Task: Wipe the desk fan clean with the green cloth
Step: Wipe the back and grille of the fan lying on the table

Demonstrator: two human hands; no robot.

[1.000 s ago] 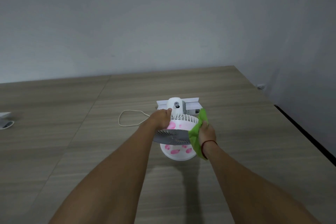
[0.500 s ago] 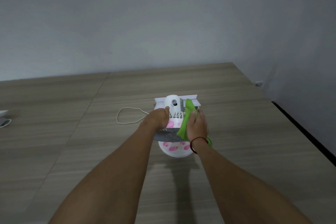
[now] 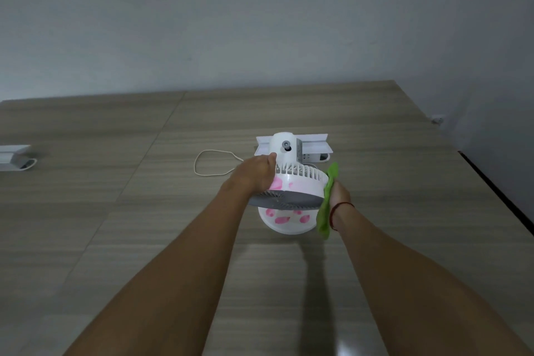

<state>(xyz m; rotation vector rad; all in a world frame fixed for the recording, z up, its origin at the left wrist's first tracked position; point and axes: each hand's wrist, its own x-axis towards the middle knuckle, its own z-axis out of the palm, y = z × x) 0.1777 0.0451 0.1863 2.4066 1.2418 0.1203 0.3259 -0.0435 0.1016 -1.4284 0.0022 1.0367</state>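
Note:
A small white desk fan (image 3: 294, 182) with pink blotches and a grey front grille stands on the wooden desk (image 3: 115, 211), its head tilted toward me. My left hand (image 3: 255, 175) grips the left side of the fan's head. My right hand (image 3: 339, 193) presses the green cloth (image 3: 326, 202) against the right edge of the head; the cloth hangs down past my wrist. Its round white base (image 3: 286, 221) shows pink marks below the grille.
A thin white cord (image 3: 211, 163) loops on the desk left of the fan. A white bracket-like piece (image 3: 315, 143) lies behind the fan. Another white object (image 3: 14, 157) sits at the far left edge. The desk's right edge (image 3: 497, 191) drops off near a wall.
My right hand with the cloth has slid from the top of the fan head down to its right side. My left hand keeps its hold.

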